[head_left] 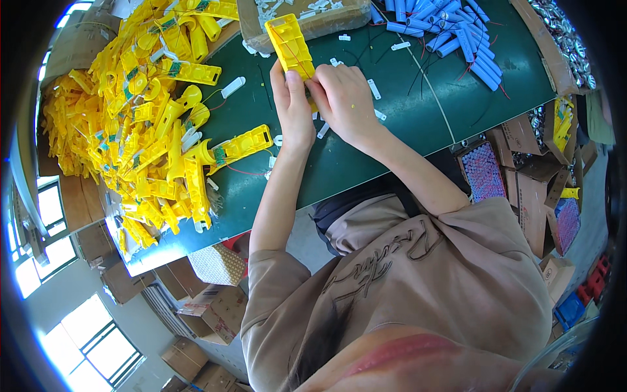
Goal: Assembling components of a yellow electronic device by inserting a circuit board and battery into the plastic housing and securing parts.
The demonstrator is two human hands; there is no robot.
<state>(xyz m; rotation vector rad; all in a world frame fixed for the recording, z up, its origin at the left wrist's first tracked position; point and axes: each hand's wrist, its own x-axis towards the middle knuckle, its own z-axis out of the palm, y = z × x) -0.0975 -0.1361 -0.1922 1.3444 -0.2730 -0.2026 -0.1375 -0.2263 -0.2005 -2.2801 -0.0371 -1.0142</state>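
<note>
Your left hand (292, 104) is closed around the lower end of a yellow plastic housing (289, 44), thumb and fingers pinching it so it stands steady on the green table (366, 150), while your right hand (341, 98) curls its fingertips against the same end, just beside the left, apparently working at something small there; what sits under those fingertips is hidden. The housing points away from you toward a cardboard tray of white clips (307, 16), so its open end faces your fingers. In this head view, a big heap of yellow housings (140, 124) lies to your left, near enough to reach, and one lies alone (238, 147) closer in. A pile of blue cylindrical cells (450, 32) with red and black wires sits to your right. Loose white clips (233, 86) are scattered round your hands.
</note>
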